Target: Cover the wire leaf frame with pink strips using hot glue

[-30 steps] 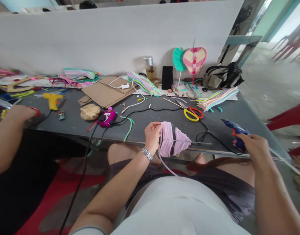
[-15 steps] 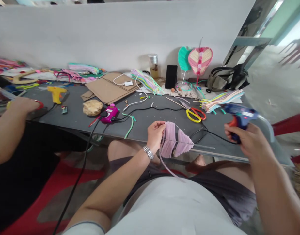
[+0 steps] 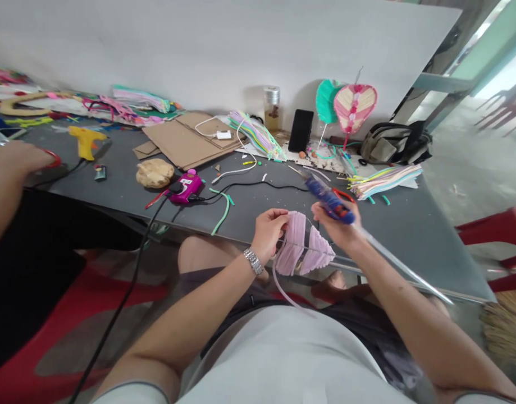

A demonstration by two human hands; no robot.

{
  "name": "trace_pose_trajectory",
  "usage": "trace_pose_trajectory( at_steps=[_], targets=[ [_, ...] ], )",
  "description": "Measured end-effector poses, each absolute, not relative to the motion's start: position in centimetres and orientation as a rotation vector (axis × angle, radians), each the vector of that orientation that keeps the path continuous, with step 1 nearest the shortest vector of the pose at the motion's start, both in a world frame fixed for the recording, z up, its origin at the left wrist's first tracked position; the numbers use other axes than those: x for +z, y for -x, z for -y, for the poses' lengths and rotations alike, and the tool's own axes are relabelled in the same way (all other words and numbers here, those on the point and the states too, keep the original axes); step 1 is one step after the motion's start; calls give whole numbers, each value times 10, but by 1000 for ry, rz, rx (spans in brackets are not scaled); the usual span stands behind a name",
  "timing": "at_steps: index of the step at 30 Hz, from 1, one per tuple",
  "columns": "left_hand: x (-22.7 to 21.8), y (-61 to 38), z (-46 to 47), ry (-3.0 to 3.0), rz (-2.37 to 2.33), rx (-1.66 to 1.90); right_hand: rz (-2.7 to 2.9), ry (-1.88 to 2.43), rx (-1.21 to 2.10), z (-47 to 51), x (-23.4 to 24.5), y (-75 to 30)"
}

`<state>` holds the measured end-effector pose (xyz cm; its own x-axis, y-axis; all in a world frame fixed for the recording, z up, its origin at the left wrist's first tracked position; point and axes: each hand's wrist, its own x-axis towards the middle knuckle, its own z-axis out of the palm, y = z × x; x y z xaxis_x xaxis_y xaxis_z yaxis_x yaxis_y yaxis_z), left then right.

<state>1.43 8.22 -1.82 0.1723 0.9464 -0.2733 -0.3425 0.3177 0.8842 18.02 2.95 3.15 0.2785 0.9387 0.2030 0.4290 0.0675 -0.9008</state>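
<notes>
My left hand pinches the top left edge of a lilac leaf-shaped piece made of straws on a thin stick, held over the near edge of the grey table. A loose lilac straw hangs from it toward my lap. My right hand grips a blue glue gun just above the piece's right half, nozzle pointing up and left. A clear glue stick trails out behind the gun to the right.
A pink glue gun with black cord, red-and-yellow scissors, straw bundles, cardboard, a phone, finished fans and a bag lie on the table. Another person's arm rests at the left by a yellow glue gun. A red stool stands at the right.
My right hand picked up the blue glue gun from the table's right side and carried it left to the lilac piece. My left hand kept its hold on the piece.
</notes>
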Motion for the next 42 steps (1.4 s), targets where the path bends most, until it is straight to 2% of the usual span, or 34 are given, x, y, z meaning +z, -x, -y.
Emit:
trace_pose_trajectory(
  at_steps=[5, 19, 30, 36, 38, 42],
  targets=[
    [-20, -17, -78, -740, -926, 1038, 1738, 1417, 289, -42, 9, -156],
    [-8, -14, -70, -721, -836, 1048, 2109, 1367, -22, -49, 11, -161],
    [-6, -22, -69, -687, -901, 1015, 1915, 1425, 418, -58, 17, -174],
    [-2, -24, -68, -689, -970, 944, 1794, 1513, 827, -65, 28, -185],
    [-3, -24, -70, -674, -988, 946, 1682, 1552, 841, -63, 31, -187],
    [-5, -22, -76, -645, -1008, 964, 1626, 1580, 606, -44, 34, -196]
  ],
)
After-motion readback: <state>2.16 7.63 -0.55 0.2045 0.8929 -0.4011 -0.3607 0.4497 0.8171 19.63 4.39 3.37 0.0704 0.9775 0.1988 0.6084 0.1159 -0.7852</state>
